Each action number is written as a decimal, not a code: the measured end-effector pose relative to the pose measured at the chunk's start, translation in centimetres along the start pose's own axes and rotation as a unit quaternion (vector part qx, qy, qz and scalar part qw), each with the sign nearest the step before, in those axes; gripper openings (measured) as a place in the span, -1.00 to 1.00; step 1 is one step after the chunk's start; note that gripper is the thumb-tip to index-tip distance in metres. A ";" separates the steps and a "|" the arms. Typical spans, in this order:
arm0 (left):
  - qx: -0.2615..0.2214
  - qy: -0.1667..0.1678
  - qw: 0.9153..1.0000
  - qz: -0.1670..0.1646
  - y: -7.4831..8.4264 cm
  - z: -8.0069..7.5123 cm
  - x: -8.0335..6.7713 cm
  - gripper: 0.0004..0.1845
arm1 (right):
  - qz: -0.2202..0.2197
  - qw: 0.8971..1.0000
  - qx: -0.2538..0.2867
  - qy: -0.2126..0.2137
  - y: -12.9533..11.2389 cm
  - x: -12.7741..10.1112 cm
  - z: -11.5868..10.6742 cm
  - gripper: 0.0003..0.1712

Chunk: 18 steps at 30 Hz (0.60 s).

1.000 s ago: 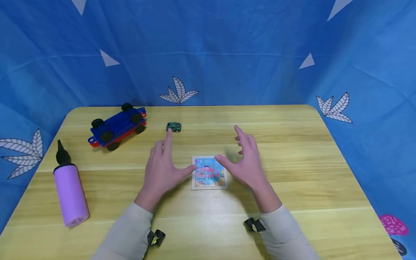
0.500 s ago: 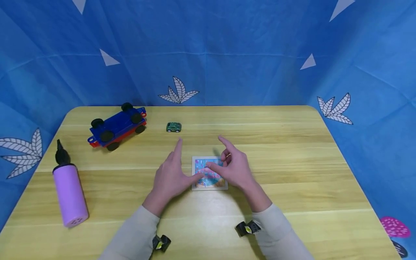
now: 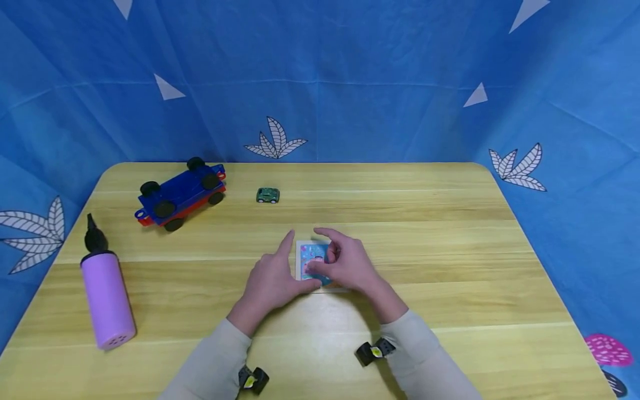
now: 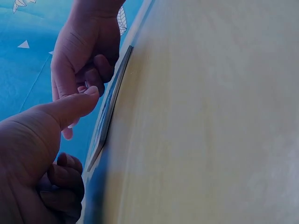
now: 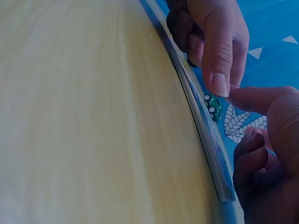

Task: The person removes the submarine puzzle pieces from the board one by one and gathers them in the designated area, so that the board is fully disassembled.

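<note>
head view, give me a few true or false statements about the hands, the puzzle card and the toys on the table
1. Both hands, left hand and right hand, are at the small square picture puzzle card. True.
2. The purple cylindrical air pump with a black nozzle lies on the person's right. False: it lies at the left side of the light wooden table.
3. The tiny green toy car is held in the left hand. False: it sits alone beyond the hands, untouched.
4. The blue and red toy vehicle with black wheels sits at the far left of the table. True.
5. The card lies flat on the table. True.
</note>
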<state>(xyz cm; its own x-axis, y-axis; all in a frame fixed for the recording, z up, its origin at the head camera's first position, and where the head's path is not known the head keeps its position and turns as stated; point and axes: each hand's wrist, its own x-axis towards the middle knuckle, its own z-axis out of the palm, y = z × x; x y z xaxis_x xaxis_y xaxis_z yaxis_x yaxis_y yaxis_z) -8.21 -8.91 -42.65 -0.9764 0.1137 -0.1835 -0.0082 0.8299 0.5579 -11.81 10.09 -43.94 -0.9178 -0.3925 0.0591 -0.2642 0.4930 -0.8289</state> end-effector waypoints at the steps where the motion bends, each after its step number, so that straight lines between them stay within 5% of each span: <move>1: -0.001 -0.002 1.000 0.000 0.0 0.0 0.0 0.29 | -0.001 1.000 -0.005 -0.002 0.0 0.1 0.1 -0.17; 18: -0.008 -0.008 1.000 0.028 -0.5 0.7 0.1 0.19 | 0.041 0.999 -0.001 -0.019 0.5 0.6 0.5 -0.40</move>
<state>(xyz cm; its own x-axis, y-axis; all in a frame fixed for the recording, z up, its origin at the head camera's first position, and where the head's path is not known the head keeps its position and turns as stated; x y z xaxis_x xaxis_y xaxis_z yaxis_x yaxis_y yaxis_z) -8.14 -8.89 -43.50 -0.9718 0.1683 -0.1653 0.0423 0.8136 0.5799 -12.33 9.73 -44.56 -0.9245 -0.3799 -0.0296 -0.1900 0.5268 -0.8285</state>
